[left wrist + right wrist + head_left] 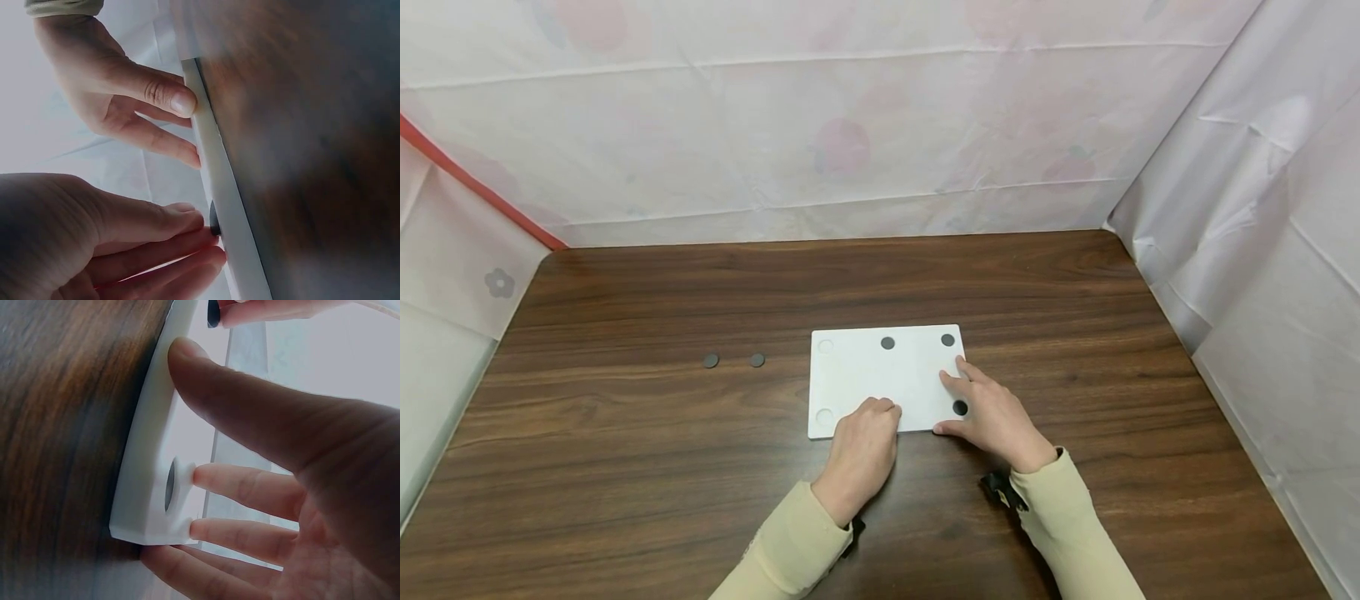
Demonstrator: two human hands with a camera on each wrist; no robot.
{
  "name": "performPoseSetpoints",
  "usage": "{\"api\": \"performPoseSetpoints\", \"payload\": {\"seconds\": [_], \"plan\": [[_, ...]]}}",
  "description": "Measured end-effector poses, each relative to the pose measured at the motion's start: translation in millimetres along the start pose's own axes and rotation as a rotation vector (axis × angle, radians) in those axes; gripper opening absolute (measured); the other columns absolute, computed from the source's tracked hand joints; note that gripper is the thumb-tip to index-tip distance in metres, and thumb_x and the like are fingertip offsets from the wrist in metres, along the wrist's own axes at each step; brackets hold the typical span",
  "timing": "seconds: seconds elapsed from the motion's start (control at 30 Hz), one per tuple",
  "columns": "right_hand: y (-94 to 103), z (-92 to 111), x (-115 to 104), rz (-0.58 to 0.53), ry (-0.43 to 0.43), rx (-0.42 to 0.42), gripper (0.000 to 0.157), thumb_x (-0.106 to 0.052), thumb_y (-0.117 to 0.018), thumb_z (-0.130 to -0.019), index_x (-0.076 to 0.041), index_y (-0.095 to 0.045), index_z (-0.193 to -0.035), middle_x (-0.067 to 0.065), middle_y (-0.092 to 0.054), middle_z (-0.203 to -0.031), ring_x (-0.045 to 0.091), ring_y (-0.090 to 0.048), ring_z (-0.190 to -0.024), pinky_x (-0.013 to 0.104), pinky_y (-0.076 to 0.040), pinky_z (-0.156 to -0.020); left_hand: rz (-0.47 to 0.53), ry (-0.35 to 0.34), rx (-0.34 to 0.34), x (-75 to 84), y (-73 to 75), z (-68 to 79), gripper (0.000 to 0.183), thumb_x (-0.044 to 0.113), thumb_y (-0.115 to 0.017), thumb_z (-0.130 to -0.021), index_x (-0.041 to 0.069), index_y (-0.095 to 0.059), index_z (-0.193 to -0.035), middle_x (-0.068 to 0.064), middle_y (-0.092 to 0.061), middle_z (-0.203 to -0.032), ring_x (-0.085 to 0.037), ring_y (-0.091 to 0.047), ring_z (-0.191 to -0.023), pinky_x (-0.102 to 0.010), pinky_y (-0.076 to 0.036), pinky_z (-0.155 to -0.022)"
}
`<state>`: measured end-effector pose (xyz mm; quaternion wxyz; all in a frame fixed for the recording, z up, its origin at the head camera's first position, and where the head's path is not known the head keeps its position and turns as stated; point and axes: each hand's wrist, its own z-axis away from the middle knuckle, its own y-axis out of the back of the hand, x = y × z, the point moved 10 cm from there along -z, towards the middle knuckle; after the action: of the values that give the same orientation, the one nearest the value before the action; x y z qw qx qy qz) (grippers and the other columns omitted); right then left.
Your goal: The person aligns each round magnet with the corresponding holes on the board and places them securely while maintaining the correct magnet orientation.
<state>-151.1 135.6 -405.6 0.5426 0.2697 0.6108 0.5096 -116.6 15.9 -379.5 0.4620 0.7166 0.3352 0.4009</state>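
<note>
A white rectangular board [861, 375] lies on the table, with dark round discs in its top middle [887, 342], top right [947, 340] and bottom right [960, 407] spots. At the middle of its near edge, my left hand [862, 450] pinches another dark disc [214, 219] between thumb and fingers, upright against the board's face. That disc is hidden by the hand in the head view. My right hand [996, 417] spreads over the board's right end. Its thumb rests on the near edge, and its other fingers touch the face and right side.
Two loose dark discs, one farther left [711, 361] and one nearer the board [757, 360], lie on the brown wooden table [625, 467]. Shallow round recesses mark the board's upper left [825, 347] and lower left [824, 417]. Pale curtains [737, 142] hang around the table.
</note>
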Motion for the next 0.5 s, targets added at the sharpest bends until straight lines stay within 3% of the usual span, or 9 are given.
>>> {"api": "performPoseSetpoints", "payload": {"seconds": [0.27,0.5], "plan": [[0.3,0.0,-1.0,0.004,0.006,-0.002,0.072,-0.034,-0.083,-0.073,-0.004,-0.057,-0.133,0.026,-0.041,-0.145,0.040,-0.051,-0.124,0.053,-0.049,-0.089,-0.022,-0.018,0.011,1.5,2.3,2.2,0.021,0.013,-0.069,-0.086,0.010,-0.064,-0.066,-0.002,-0.064,-0.068,-0.017,-0.065,-0.067,-0.031,-0.050,-0.053],[-0.4,0.0,-0.6,0.008,0.003,-0.007,0.072,-0.034,-0.083,-0.073,-0.004,-0.056,-0.134,0.026,-0.041,-0.145,0.041,-0.051,-0.124,0.053,-0.048,-0.090,-0.155,-0.079,-0.016,11.8,-1.4,4.8,0.015,0.013,-0.069,-0.085,0.005,-0.072,-0.072,-0.007,-0.069,-0.079,-0.016,-0.064,-0.064,-0.029,-0.050,-0.050]]}}
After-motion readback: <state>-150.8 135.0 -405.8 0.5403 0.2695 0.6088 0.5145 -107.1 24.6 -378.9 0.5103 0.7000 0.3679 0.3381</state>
